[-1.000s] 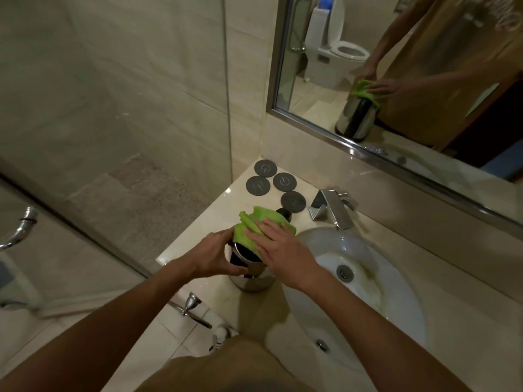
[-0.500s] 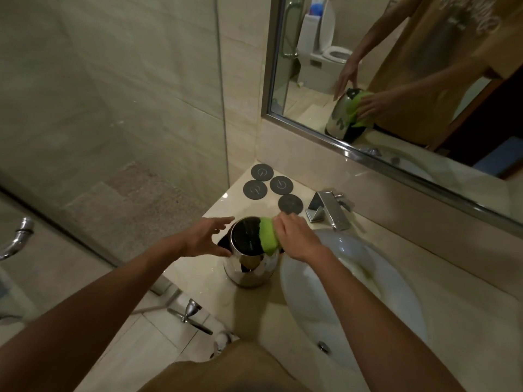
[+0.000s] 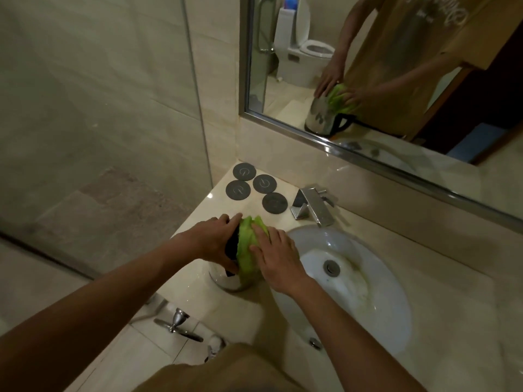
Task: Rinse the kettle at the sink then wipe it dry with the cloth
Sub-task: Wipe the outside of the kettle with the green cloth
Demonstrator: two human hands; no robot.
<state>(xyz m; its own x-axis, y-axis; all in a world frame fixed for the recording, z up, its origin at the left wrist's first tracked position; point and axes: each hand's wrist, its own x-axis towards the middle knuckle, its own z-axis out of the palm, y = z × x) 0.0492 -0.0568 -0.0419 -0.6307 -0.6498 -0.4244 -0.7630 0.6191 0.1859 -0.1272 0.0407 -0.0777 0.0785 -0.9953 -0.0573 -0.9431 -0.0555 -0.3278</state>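
Observation:
A shiny steel kettle [image 3: 226, 281] stands upright on the beige counter, just left of the white sink basin [image 3: 376, 281]. A green cloth [image 3: 249, 250] is draped over the kettle's top and right side. My left hand [image 3: 215, 241] grips the kettle's left side by its black part. My right hand [image 3: 278, 258] lies flat on the cloth and presses it against the kettle. Most of the kettle's body is hidden under the cloth and my hands.
Several dark round coasters [image 3: 264, 183] lie at the counter's back left corner. A chrome tap [image 3: 311, 206] stands behind the basin. A mirror [image 3: 396, 80] hangs above, and a glass shower panel [image 3: 195, 89] borders the counter's left edge [image 3: 181, 233].
The cloth went from the kettle's rim to spread over its top and side. My left hand, open beside the kettle before, now grips it. My right hand flattened onto the cloth.

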